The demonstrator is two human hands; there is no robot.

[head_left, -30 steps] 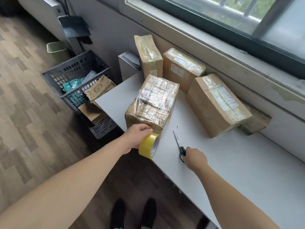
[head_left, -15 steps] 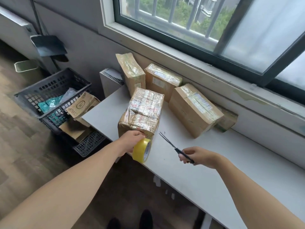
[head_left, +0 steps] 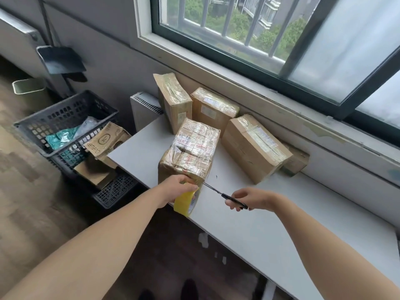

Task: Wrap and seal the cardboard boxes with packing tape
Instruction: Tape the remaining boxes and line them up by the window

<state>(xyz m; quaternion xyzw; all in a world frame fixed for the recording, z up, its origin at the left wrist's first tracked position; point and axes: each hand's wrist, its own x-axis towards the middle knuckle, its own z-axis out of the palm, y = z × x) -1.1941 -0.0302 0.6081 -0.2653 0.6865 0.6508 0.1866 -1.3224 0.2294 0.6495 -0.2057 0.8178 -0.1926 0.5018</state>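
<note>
Two grips at work: my left grip (head_left: 179, 189) clasps the yellow tape roll (head_left: 184, 202) against the wrapped box (head_left: 190, 154) at the desk (head_left: 292, 224) edge; my right grip (head_left: 249, 199) holds scissors (head_left: 218, 192), blades pointing at the roll

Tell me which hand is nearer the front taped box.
Left. The left hand, holding the yellow tape roll, is against the front taped box; the right hand grips scissors farther right.

— Boxes on the table (head_left: 281, 224), count them!
— Five: front box (head_left: 192, 148), tall box (head_left: 175, 105), back box (head_left: 212, 113), big box (head_left: 253, 148), small box (head_left: 297, 161).
— Tools?
— One tape roll (head_left: 185, 202), one pair of scissors (head_left: 225, 195).
— And on the floor?
— One dustpan (head_left: 60, 59), one bin (head_left: 28, 88).
</note>
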